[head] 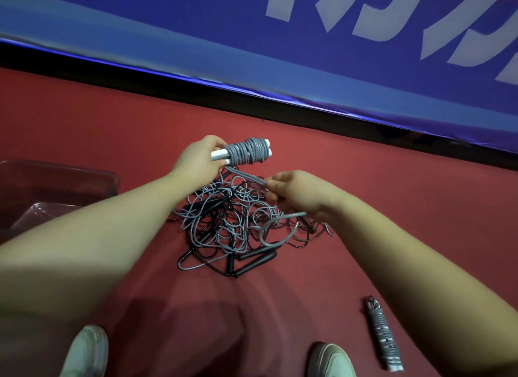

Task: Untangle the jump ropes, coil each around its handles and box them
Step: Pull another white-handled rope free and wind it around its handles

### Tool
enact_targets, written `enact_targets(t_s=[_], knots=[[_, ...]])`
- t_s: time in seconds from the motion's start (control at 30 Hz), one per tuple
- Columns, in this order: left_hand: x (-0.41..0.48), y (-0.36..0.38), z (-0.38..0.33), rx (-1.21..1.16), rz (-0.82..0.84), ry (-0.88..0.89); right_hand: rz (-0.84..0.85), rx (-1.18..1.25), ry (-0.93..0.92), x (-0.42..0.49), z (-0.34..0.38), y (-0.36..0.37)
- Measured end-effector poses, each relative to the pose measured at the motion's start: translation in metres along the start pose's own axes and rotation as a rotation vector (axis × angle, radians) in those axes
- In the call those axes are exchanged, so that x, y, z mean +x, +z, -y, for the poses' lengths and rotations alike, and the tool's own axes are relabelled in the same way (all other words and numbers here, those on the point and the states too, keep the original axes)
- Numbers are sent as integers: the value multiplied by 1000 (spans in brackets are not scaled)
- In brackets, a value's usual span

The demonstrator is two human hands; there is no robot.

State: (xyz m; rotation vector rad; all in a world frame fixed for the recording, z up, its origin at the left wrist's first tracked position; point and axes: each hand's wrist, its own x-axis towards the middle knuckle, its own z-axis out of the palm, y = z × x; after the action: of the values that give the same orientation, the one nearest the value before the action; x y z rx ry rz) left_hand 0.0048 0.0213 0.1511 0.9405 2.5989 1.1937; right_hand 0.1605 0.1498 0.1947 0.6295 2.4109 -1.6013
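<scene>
Above the tangled heap of grey and black jump ropes on the red floor, the left hand grips white handles wrapped in grey cord, while the right hand pinches that cord's loose grey end, left of a finished coiled bundle.
</scene>
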Motion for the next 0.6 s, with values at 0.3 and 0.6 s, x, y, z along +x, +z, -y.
enact_targets(t_s=[0.3,0.6], knots=[[-7,13,-18,177,215,221,-70,481,-60,-7,30,-25],[-19,12,-32,13,454,406,17,1412,111,13,4,-55]])
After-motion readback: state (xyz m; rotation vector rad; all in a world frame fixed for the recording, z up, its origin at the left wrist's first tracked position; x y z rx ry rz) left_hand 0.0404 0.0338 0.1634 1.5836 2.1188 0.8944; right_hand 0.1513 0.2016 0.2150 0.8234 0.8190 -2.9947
